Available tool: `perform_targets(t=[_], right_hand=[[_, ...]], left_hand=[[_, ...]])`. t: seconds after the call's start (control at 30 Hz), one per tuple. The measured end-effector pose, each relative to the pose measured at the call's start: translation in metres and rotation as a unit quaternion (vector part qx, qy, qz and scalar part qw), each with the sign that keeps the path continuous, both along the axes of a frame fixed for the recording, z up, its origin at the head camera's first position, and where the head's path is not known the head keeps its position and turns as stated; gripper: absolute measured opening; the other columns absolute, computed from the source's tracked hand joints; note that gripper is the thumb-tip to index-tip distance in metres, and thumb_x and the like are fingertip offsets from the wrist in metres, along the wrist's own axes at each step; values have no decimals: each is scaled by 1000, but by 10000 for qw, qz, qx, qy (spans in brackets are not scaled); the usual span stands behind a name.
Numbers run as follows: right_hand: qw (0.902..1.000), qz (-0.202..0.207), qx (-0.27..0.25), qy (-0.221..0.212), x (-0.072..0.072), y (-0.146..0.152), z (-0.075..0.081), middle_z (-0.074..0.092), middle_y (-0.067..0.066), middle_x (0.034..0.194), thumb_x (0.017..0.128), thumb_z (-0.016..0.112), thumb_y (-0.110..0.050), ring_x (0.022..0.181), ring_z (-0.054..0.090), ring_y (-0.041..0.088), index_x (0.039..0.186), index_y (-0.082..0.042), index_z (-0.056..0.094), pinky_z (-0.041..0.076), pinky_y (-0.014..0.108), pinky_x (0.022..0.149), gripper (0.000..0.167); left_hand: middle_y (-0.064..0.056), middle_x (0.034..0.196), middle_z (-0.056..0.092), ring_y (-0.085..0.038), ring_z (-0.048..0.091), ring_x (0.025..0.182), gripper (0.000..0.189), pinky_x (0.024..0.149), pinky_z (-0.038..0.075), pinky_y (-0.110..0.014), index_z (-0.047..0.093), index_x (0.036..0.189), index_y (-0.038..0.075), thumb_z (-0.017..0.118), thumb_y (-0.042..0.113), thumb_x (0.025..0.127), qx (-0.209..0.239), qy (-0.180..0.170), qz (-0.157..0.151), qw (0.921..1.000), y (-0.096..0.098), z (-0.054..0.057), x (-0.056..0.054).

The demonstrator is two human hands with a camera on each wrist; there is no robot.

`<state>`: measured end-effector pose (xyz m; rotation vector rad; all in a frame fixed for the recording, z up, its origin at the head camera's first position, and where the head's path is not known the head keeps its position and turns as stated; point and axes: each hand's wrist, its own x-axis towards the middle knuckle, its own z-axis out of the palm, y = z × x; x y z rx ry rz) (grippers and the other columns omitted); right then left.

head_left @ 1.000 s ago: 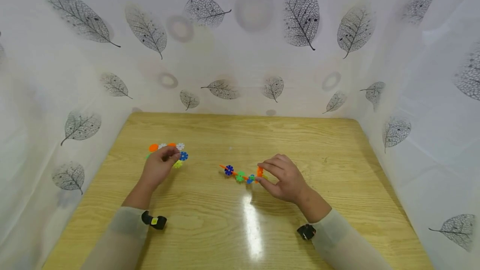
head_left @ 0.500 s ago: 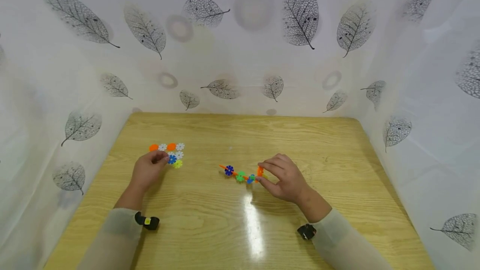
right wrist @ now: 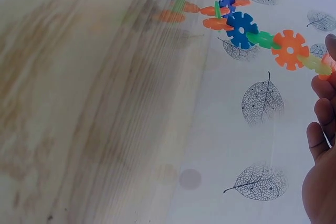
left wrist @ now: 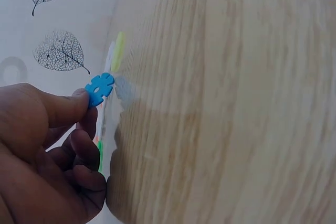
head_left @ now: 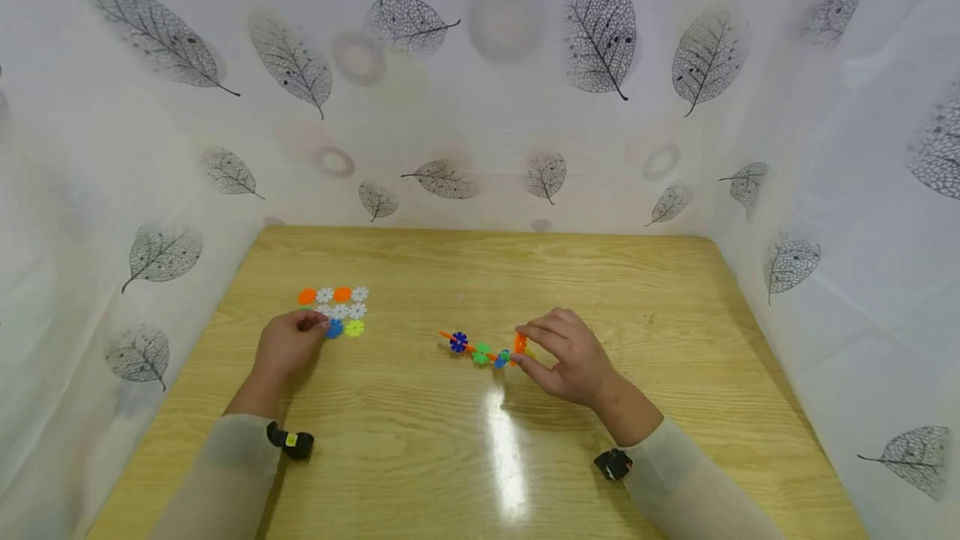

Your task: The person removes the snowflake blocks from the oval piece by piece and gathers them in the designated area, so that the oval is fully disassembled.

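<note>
In the head view, my left hand (head_left: 287, 346) is at the left of the table. Thumb and fingertips pinch a blue notched plastic disc (left wrist: 101, 88), tilted at the tabletop; whether its edge touches the wood I cannot tell. Just beyond are loose discs lying in rows: orange (head_left: 342, 294), several white (head_left: 357, 310) and a yellow-green one (head_left: 355, 328). My right hand (head_left: 567, 359) pinches the end of a chain of interlocked notched discs (head_left: 482, 354), coloured orange, blue, green and yellow. Its fingers hide part of that end.
A pale wooden table (head_left: 420, 457) carries everything. White cloth with a leaf print (head_left: 480, 107) stands around its back and sides. Black camera straps sit on the left wrist (head_left: 291, 441) and right wrist (head_left: 613, 464).
The left hand has shifted left and slightly nearer with the blue disc, from the right side of the loose discs, uncovering white ones. My right hand and the chain stay in place.
</note>
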<state>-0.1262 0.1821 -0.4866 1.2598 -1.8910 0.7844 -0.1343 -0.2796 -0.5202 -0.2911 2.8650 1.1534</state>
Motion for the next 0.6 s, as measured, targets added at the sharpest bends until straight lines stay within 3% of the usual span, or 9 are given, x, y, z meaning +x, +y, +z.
perform_targets(t=[0.4,0.6], right_hand=[[10000,37,16,-14,1,-3,3,75,9,94,92,81,-27,77,68,23,109,1,78,53,41,68,33],[10000,64,28,-5,1,-4,4,75,9,95,87,85,-24,77,67,23,109,1,78,53,41,68,34]], left_hand=[[-24,118,70,-43,63,112,34,96,49,-57,73,116,-2,64,28,104,-353,-248,-153,9990,-3,0,-4],[-21,115,72,-41,64,107,32,92,50,-55,74,115,1,65,30,104,-429,-154,-179,9988,-5,-4,-7]])
